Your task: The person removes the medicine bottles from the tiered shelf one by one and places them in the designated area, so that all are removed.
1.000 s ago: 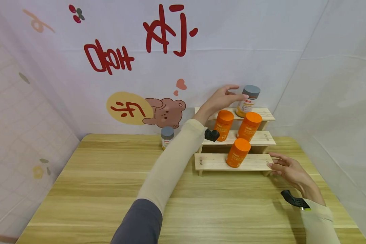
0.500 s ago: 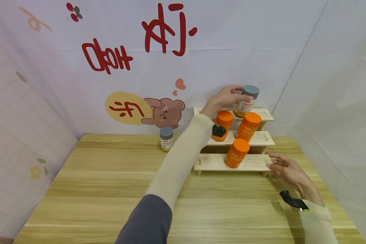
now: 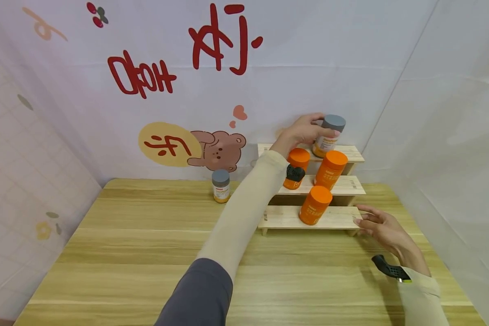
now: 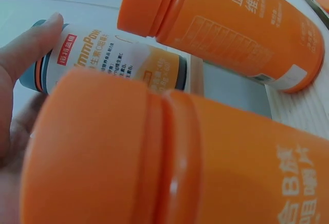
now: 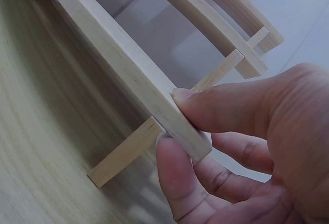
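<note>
On the top tier of a three-tier wooden rack stands a white and yellow supplement bottle with a grey lid. My left hand holds this bottle near its lid, thumb on the front and fingers behind. In the left wrist view the same bottle lies beyond two orange bottles. My right hand pinches the right end of the lowest tier. The right wrist view shows the thumb on top of that board and fingers below, beside a short leg.
Two orange bottles stand on the middle tier, one right of the other, which my left wrist partly hides. Another orange bottle is on the lowest tier. A second grey-lidded bottle stands on the table, near the back wall.
My left hand has moved slightly right and closed around the grey-lidded bottle on the top tier. The right hand keeps its hold on the rack. The head view has shifted slightly.
</note>
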A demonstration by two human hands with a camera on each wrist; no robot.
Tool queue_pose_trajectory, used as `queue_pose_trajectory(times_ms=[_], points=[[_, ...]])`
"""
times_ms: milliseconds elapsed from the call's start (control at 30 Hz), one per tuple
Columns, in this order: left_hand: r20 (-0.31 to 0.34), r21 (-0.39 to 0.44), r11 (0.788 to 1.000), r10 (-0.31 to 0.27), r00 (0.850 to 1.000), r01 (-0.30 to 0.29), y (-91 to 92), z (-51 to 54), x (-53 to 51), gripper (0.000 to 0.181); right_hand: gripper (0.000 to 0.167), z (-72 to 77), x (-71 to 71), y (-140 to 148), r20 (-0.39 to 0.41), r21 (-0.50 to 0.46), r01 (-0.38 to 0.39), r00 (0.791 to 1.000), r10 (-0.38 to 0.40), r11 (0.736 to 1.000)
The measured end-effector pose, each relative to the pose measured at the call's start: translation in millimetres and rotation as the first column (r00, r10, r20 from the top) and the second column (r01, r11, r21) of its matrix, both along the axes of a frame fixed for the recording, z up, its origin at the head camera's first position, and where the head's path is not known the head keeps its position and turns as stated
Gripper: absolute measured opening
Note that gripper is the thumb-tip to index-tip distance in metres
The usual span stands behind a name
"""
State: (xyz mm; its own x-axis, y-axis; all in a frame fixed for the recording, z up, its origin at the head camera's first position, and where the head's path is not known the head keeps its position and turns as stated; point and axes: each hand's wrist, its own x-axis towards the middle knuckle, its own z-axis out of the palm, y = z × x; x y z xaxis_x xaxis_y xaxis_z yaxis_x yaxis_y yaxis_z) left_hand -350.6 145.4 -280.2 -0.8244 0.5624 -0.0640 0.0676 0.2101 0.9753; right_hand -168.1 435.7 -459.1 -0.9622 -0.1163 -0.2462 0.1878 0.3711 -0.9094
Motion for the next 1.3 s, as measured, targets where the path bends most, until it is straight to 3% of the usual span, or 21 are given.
queue_pose_trajectory(times_ms=[167, 433, 600, 900, 1100, 1300], points=[[-0.017, 0.008, 0.999, 0.037, 0.999, -0.036, -1.3, -0.3, 1.0, 0.069, 0.078, -0.3, -0.7, 0, 0.006, -0.006, 0.005, 1.000, -0.005, 1.000], [0.037, 0.075, 0.993, 0.085, 0.996, -0.087, -9.0, 7.0, 3.2, 0.072, 0.075, 0.9, -1.7, 1, 0.008, -0.026, 0.006, 1.000, -0.005, 1.000], [0.023, 0.100, 0.989, 0.103, 0.994, -0.105, -19.1, 9.6, 4.3, 0.069, 0.073, 2.8, -2.2, 0, 0.003, -0.027, 0.012, 1.000, -0.012, 1.000], [0.019, 0.191, 0.975, 0.110, 0.994, -0.112, -41.9, 3.6, 4.1, 0.064, 0.072, 1.3, -2.9, 0, 0.015, -0.070, 0.019, 1.000, -0.018, 0.997], [0.051, 0.276, 0.954, 0.108, 0.993, -0.118, -53.1, -1.0, 2.8, 0.057, 0.075, 0.9, -2.8, 0, 0.006, -0.023, 0.007, 1.000, -0.007, 1.000], [0.048, 0.305, 0.941, 0.137, 0.989, -0.145, -61.2, -2.9, 4.8, 0.056, 0.075, 2.1, -2.7, 0, 0.013, -0.030, 0.013, 1.000, -0.012, 0.999]])
